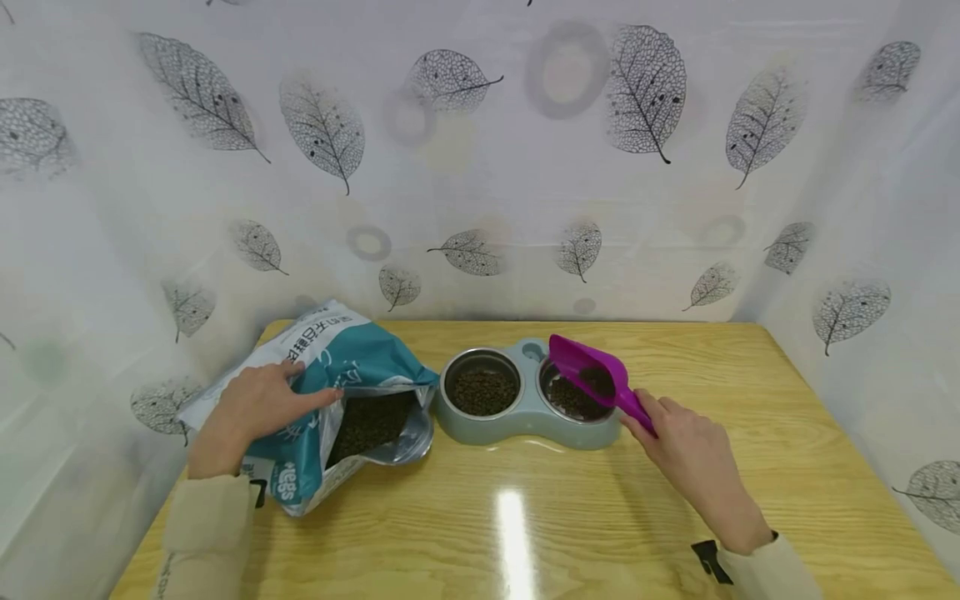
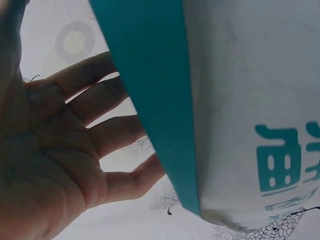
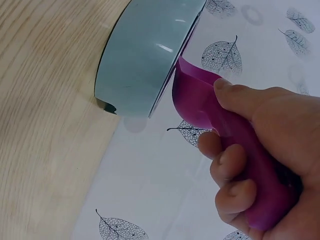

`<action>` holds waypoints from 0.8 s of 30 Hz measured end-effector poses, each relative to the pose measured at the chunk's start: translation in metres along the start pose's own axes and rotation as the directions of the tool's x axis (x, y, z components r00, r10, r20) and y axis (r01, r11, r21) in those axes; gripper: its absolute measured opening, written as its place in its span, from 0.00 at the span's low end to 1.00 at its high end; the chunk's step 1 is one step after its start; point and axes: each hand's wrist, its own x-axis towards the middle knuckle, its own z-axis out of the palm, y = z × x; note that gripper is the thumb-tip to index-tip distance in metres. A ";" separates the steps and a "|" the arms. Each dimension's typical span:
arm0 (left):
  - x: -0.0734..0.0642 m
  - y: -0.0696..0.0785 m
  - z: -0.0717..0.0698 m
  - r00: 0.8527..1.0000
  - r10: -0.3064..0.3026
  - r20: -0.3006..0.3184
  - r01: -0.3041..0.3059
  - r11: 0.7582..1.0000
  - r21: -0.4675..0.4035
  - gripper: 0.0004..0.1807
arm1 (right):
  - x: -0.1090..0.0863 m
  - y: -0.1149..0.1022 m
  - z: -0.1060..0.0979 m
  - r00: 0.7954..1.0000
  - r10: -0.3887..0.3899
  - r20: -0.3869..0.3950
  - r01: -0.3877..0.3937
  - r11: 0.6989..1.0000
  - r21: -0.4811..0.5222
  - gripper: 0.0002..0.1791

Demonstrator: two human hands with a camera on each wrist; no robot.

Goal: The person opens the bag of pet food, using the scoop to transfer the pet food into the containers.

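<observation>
Fingers curled round its handle, my right hand (image 1: 693, 454) holds a purple scoop (image 1: 626, 392). The scoop is tilted over the right steel bowl (image 1: 551, 403) of a pale blue double feeder (image 1: 517, 429), and a dark patch of kibble shows in its base. Brown kibble (image 1: 483, 392) lies in the left bowl, and some shows in the right one too. To the left, a teal and white pet food bag (image 1: 375, 354) leans over with its mouth towards the feeder, dark kibble (image 1: 371, 425) inside. My left hand (image 1: 258, 408) rests against the bag, fingers extended and touching its side (image 2: 155, 100).
Everything stands on a wooden table (image 1: 450, 517) with light glaring off its front. A white curtain (image 1: 480, 183) printed with leaves hangs close behind the table and along both sides. The bag's open lip reaches right up to the feeder's left end.
</observation>
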 end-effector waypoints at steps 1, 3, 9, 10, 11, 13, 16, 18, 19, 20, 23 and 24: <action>0.000 0.000 0.000 1.000 0.003 -0.003 -0.003 1.000 0.001 0.58 | 0.000 0.000 0.000 1.000 0.001 -0.005 -0.001 1.000 -0.008 0.34; 0.000 0.000 0.000 1.000 0.004 -0.003 -0.004 1.000 0.000 0.58 | 0.000 0.000 0.001 1.000 0.005 -0.014 -0.006 1.000 -0.027 0.42; 0.000 0.000 0.000 1.000 0.003 -0.005 -0.003 1.000 -0.009 0.58 | -0.002 -0.001 0.000 1.000 0.022 0.000 -0.022 0.999 -0.044 0.26; 0.000 0.001 0.000 1.000 0.004 -0.008 -0.004 1.000 -0.009 0.57 | -0.002 -0.001 0.000 1.000 0.028 0.009 -0.028 0.999 -0.040 0.21; 0.000 0.001 0.000 1.000 0.004 -0.009 -0.004 1.000 -0.009 0.57 | -0.003 -0.002 0.001 0.999 0.036 0.018 -0.035 0.999 -0.037 0.19; -0.001 0.001 0.000 1.000 0.003 -0.013 -0.003 1.000 -0.007 0.58 | -0.003 -0.002 0.001 0.998 0.050 0.038 -0.048 0.998 -0.033 0.21; -0.001 0.001 0.000 1.000 -0.001 -0.009 0.001 1.000 -0.003 0.58 | -0.004 -0.003 0.002 0.996 0.065 0.065 -0.064 0.998 -0.030 0.20; -0.002 0.002 0.000 1.000 -0.004 -0.006 0.004 1.000 -0.004 0.58 | -0.005 -0.003 0.002 0.995 0.068 0.070 -0.066 0.997 -0.032 0.20; -0.002 0.001 0.001 1.000 -0.005 -0.005 0.005 1.000 -0.005 0.58 | -0.005 -0.003 0.003 0.995 0.067 0.072 -0.064 0.997 -0.036 0.20; -0.002 0.001 0.001 1.000 -0.006 -0.005 0.006 1.000 -0.006 0.58 | -0.006 -0.003 0.003 0.995 0.064 0.072 -0.061 0.997 -0.042 0.20; -0.002 0.002 0.001 1.000 -0.006 -0.009 0.006 1.000 -0.004 0.58 | -0.007 -0.002 0.005 0.996 0.054 0.067 -0.049 0.997 -0.061 0.22; -0.002 0.002 0.001 1.000 -0.006 -0.012 0.005 1.000 -0.003 0.58 | -0.008 -0.002 0.005 0.996 0.051 0.066 -0.047 0.997 -0.065 0.23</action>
